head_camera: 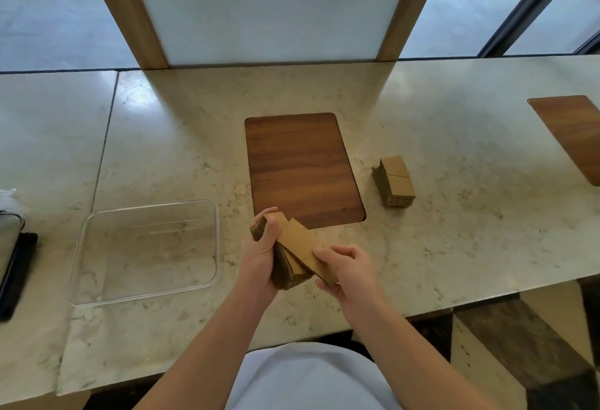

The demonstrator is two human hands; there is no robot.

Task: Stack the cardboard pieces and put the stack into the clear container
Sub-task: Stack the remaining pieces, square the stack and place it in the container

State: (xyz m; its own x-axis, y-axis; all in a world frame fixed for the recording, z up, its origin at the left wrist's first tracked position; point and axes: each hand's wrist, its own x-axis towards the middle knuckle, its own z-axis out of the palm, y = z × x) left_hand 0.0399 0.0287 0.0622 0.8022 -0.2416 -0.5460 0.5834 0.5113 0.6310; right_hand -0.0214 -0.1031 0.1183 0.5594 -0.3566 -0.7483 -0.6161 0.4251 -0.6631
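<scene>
A thick stack of brown cardboard pieces (297, 247) is held above the marble counter, just in front of the wooden inset. My left hand (259, 257) grips the stack's left side, thumb over the top edge. My right hand (347, 267) pinches the top piece at its near right corner; that piece sits skewed on the stack. A second, neat stack of cardboard pieces (394, 181) lies on the counter to the right of the inset. The clear container (207, 283) stands to the left with nothing in it.
A dark wooden inset panel (302, 166) lies in the marble counter (454, 215), and another one (574, 137) at the far right. A dark device (13, 267) lies at the left edge. A white panel with wooden posts (272, 7) stands behind the counter.
</scene>
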